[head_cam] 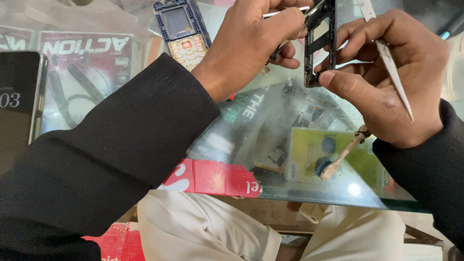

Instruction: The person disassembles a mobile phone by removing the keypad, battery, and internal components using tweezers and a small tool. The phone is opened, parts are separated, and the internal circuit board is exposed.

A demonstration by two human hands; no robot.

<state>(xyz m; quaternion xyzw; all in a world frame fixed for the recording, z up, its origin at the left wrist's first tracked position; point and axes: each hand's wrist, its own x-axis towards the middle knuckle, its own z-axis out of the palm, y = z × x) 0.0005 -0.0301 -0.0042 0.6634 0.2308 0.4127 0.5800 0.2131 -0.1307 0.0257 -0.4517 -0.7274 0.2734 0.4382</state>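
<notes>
A: Above the glass bench (270, 193), what do the hands grip?
B: The left hand (251, 41) pinches a thin tool against a dark phone frame (320, 41); the right hand (391, 82) steadies that frame with its thumb, tweezers (392, 67) tucked between its fingers.
A: And beyond?
B: A small brush (344, 155) lies beneath; an opened keypad phone (183, 30) rests farther left.

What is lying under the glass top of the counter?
Under the glass top, packaged goods show: a yellow-green pack, a clear pack with dark parts and a red-and-white headphone pack. The sleeves and both hands cover the rest.
</notes>
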